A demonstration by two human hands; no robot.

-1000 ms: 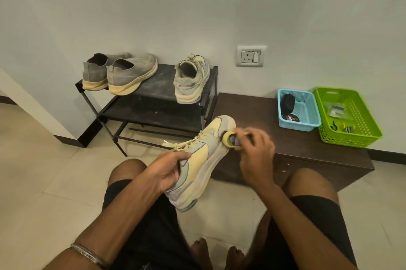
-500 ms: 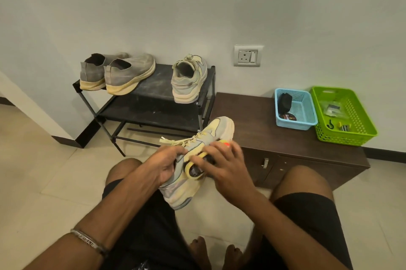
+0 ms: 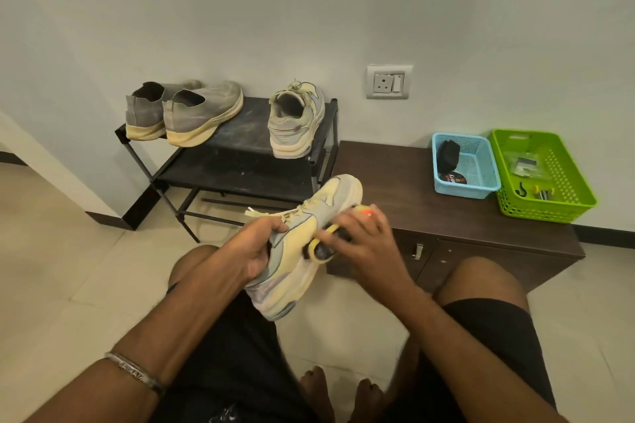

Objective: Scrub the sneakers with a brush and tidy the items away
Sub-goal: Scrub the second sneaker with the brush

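**Brushing the sneaker beside the cabinet**

On the cabinet [image 3: 395, 182], at its right end, the blue basket [image 3: 481, 188] holds a black pouch and a round tin; the green basket [image 3: 567, 209] touching it holds small packets and tools. The cabinet's left part lies bare. My left hand [image 3: 256, 250] grips the sneaker [image 3: 302, 243] by its collar, just in front of the cabinet's front edge, above my lap. My right hand [image 3: 364, 240] curls round the brush [image 3: 321, 247], pressed on the sneaker's side.
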